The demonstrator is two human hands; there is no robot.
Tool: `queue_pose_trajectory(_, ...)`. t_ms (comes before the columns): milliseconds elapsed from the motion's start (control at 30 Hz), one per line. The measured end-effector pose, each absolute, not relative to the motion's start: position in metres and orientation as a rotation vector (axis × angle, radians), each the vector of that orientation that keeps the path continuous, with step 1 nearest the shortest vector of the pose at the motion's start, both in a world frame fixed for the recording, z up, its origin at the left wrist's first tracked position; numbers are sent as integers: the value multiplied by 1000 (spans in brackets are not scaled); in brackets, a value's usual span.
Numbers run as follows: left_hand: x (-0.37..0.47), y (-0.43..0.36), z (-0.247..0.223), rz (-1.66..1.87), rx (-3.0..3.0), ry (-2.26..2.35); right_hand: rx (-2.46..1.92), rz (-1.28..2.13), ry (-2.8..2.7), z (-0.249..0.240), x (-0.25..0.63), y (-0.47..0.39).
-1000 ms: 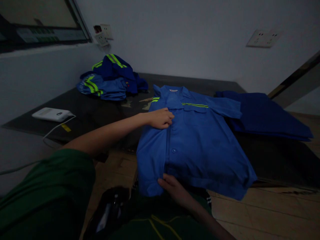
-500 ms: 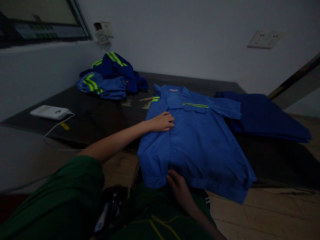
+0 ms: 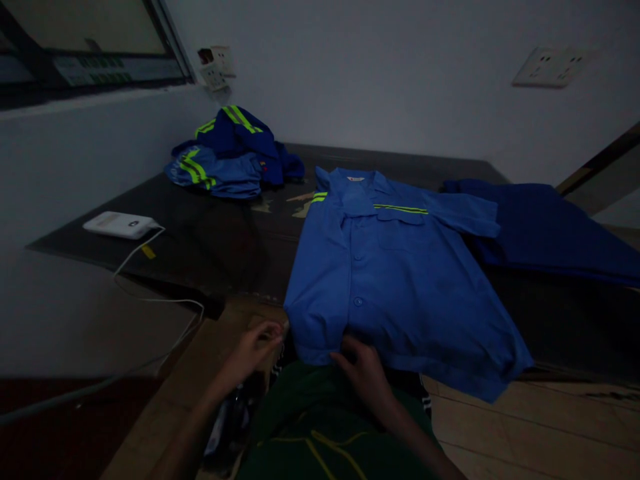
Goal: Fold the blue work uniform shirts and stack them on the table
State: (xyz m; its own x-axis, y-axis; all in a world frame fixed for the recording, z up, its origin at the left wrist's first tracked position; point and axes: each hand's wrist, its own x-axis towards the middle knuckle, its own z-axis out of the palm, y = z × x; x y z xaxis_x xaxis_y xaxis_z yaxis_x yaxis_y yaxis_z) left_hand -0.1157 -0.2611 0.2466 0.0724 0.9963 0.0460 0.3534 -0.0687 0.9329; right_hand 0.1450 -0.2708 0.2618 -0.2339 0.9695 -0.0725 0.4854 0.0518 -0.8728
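A blue short-sleeved work shirt [image 3: 400, 287] with yellow-green stripes lies front up, its collar at the far end and its hem hanging over the near table edge. My right hand [image 3: 367, 373] grips the bottom of the front placket at the hem, its fingertips partly hidden in the cloth. Just left of the shirt's lower corner is my left hand [image 3: 255, 350], fingers curved, thumb apart from them, with nothing visible between. It is off the cloth or barely beside it.
On the dark table [image 3: 225, 233], a heap of blue striped clothes [image 3: 230, 157] lies at the back left. A white power bank [image 3: 120, 225] with a trailing cable [image 3: 133, 257] is at the left. Folded dark blue cloth [image 3: 555, 230] lies right of the shirt.
My left hand has left the shirt's middle placket and moved down and left toward the lower corner. My right hand stays at the hem. The view has shifted slightly left.
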Motion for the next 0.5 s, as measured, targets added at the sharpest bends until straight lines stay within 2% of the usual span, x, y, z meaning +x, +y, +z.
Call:
queue_pose_trajectory(100,-92,-258,222,1153,1273,1271,-1239,1280,-1769,263,141,-268)
queue_pose_trajectory(167,-80,-254,226,1128,1172,1220,-1158,1329,-1786,266,139,-268)
queue_pose_trajectory(267,-72,-251,240,1095,1082,1248,-1283,1264,-1919,281,146,-270)
queue_pose_trajectory(367,-69,-251,242,1141,1002,1275,-1423,1282,-2126,315,163,-265)
queue_pose_trajectory(500,-60,-252,224,1179,927,1218,-1303,1388,-2074,374,182,-206)
